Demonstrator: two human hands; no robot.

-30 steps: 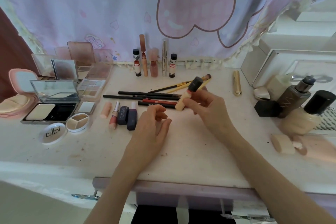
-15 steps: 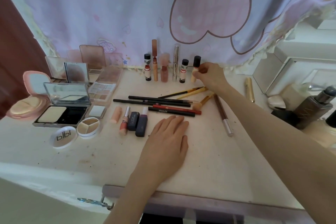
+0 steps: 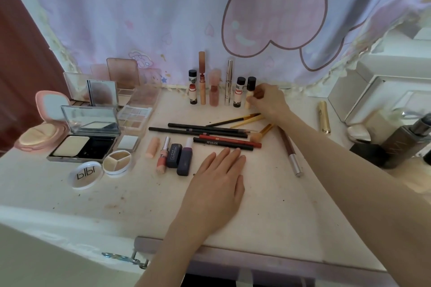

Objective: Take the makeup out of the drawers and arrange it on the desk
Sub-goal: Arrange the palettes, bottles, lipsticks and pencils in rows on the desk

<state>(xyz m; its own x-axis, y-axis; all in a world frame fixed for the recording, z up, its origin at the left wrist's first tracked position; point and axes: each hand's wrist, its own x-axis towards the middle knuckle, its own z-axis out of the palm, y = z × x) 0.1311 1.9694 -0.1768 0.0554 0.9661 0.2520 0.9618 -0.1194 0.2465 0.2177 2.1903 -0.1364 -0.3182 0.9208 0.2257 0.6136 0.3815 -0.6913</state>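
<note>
Pale fabric printed with large pink hearts hangs behind a white desk point(image 3: 268, 212) that fills most of the frame. At the left of the frame, open compacts and palettes cluster together: a pink cushion compact point(image 3: 42, 128), a mirrored powder compact point(image 3: 86, 135), an eyeshadow palette point(image 3: 137, 112), and two round pots just below them. Toward the centre, four short lipsticks point(image 3: 171, 154) lie side by side, and dark pencils point(image 3: 210, 130) lie stacked in rough parallel beside some brushes.

The left hand point(image 3: 217, 184) rests palm down in the lower centre, fingers straight and pressed close together, their tips just short of the nearest pencil. It holds nothing.

At the upper centre, a row of upright tubes point(image 3: 215, 86) stands along the fabric's hem. The right hand point(image 3: 268, 100) reaches to the row's right end and pinches a cream, black-capped concealer tube point(image 3: 250, 93) between thumb and fingertips, upright and just beside the last bottle.

Right of that arm lie a brown pencil point(image 3: 290, 151) and a gold tube point(image 3: 324, 116), with larger bottles at the right edge.

The likely risk is toppling: the narrow tube may tip once released, or the withdrawing fingers may nudge its neighbour and knock the row down in sequence. The forearm also passes close above the brushes and could drag them.
</note>
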